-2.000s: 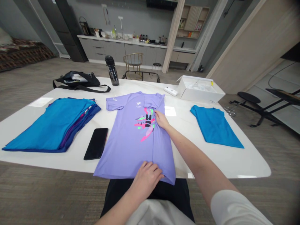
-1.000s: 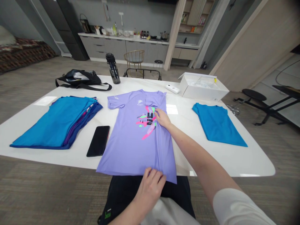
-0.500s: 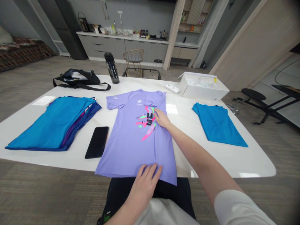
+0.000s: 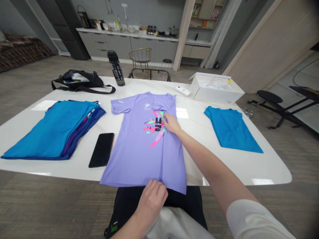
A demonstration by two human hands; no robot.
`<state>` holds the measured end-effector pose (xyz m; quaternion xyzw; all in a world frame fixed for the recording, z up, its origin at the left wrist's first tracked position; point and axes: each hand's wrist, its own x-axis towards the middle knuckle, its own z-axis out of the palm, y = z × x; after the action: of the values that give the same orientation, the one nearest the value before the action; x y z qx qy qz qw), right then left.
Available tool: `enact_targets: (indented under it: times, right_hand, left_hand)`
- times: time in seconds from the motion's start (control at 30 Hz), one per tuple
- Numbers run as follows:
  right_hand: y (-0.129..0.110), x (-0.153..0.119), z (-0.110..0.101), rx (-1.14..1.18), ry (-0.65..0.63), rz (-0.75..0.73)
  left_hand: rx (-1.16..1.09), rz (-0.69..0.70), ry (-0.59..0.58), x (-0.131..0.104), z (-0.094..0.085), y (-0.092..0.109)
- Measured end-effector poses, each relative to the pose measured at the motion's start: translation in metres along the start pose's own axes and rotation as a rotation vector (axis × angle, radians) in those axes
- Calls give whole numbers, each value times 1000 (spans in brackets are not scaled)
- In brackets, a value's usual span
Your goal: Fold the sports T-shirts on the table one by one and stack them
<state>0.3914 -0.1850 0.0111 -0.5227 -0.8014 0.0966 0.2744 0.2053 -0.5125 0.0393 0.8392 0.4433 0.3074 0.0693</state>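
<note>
Head view: at far left, a stack of folded garments [image 4: 50, 132] in blue and purple is laid on the white table [image 4: 201, 162], with bright blue fabric uppermost. Behind the stack, a black bag [image 4: 79, 79] is placed with its strap trailed across the tabletop. To the right of the stack, a black phone [image 4: 101, 150] is positioned face up, just beside the lilac T-shirt. Farther back, a dark bottle [image 4: 116, 69] is stood upright.

The lilac T-shirt [image 4: 134, 149] is spread at the middle of the table, printed side up, with the collar pointed away from the wearer and the hem extended past the near edge. Its right-hand sleeve is folded inward over the chest. At the hem, the fingers of the left hand [image 4: 152, 197] are curled together; whether fabric is pinched cannot be told. Beside the colored print, the right hand [image 4: 171, 124] is placed with fingers extended along a vertical crease; its grip cannot be determined.

Farther right, a white handheld device [image 4: 182, 91] is set near an open white box [image 4: 214, 93]. At far right, a blue garment [image 4: 231, 129] is laid flat, folded.
</note>
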Motion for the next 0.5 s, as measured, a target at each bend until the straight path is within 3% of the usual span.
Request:
enact_targets:
  times: [0.17,0.33,0.5]
  right_hand:
    - [-6,-3,-7,45,102,28]
    - [-21,-11,-23,18,166,78]
    - [-47,-38,-36,-112,52,41]
  left_hand:
    - [23,-51,-98,-13,5,0]
    - [30,-41,-150,-12,-2,7]
    - [40,25,-112,11,-7,11]
